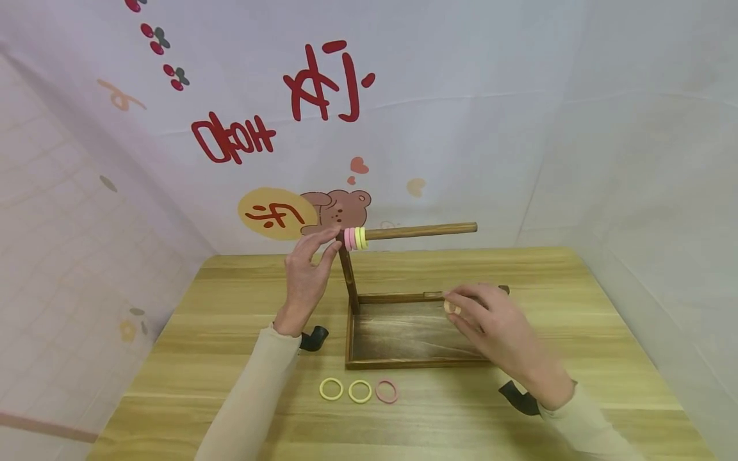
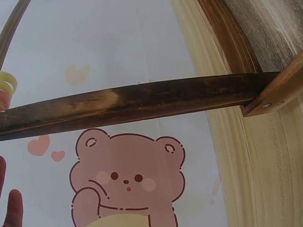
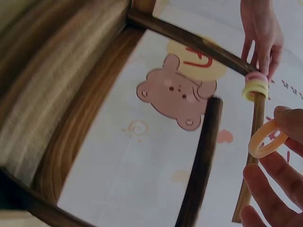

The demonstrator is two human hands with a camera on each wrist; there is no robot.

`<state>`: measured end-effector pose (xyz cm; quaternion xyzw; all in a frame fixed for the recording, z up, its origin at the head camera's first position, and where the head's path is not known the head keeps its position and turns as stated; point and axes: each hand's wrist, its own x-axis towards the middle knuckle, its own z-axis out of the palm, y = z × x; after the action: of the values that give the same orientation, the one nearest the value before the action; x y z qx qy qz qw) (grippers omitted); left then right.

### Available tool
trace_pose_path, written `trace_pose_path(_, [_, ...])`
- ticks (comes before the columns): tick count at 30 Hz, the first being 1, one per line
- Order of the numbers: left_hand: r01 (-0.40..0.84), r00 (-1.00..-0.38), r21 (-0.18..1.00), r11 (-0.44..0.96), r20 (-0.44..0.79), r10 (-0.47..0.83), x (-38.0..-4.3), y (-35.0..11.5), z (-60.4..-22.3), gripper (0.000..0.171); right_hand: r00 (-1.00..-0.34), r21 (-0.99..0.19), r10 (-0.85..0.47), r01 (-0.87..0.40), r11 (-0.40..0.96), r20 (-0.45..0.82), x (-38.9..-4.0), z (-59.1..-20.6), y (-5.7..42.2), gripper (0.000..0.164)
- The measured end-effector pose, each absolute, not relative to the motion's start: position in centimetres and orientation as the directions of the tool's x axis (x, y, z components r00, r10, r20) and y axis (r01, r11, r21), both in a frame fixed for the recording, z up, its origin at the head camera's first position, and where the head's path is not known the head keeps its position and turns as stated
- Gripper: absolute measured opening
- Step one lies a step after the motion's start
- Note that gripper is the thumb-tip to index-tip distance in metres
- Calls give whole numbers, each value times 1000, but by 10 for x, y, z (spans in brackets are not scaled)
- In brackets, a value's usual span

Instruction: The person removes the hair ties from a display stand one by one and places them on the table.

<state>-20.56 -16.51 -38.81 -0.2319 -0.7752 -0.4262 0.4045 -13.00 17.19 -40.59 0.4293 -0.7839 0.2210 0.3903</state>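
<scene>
A dark wooden stand [image 1: 349, 275] has an upright post on its left and a round rod [image 1: 421, 231] running rightward from the post's top. Pink rings [image 1: 350, 239] and yellow rings [image 1: 360, 238] sit on the rod close to that corner. With thumb and fingers, my left hand [image 1: 307, 275] holds the corner beside the rings; the left wrist view catches only some fingertips [image 2: 14, 208]. My right hand [image 1: 498, 326] pinches a pale orange ring [image 3: 266, 138] between thumb and finger, above the stand's base and apart from the rod.
Two yellow rings [image 1: 331, 389] and a pink ring [image 1: 387, 391] lie on the wooden table [image 1: 450, 422] before the stand. A second, free-ended wooden bar [image 3: 201, 161] rises near my right hand. Behind the table hangs a printed white cloth [image 1: 461, 128].
</scene>
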Motion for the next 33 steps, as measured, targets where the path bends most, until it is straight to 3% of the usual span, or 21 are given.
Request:
trace_pose_path(8, [704,-556,468,534,831,4,-206,-163,-389,25,-460,-109,-547,-825,554,699,-114,-420,162,41])
trace_pose_path(11, [706,-560,470,529,828,11,-206,-163,-389,26,-474,-110,-560,-821,561,679,-110,-425,160,42])
trace_pose_path(17, [704,-567,479,524,823,9,-206,-163,-390,27,-467,-112,-578,-832,543,669,-106,-435,156,31])
trace_pose_path(24, [696,-573,487,527,820,-1,-205,-163,-390,26,-412,-98,-585,-865,492,699,-100,-449,149,33])
trace_pose_path(33, [698,-577,488,524,817,8,-204,-163,-388,24,-427,-142,-607,-877,460,670,-91,-467,141,43])
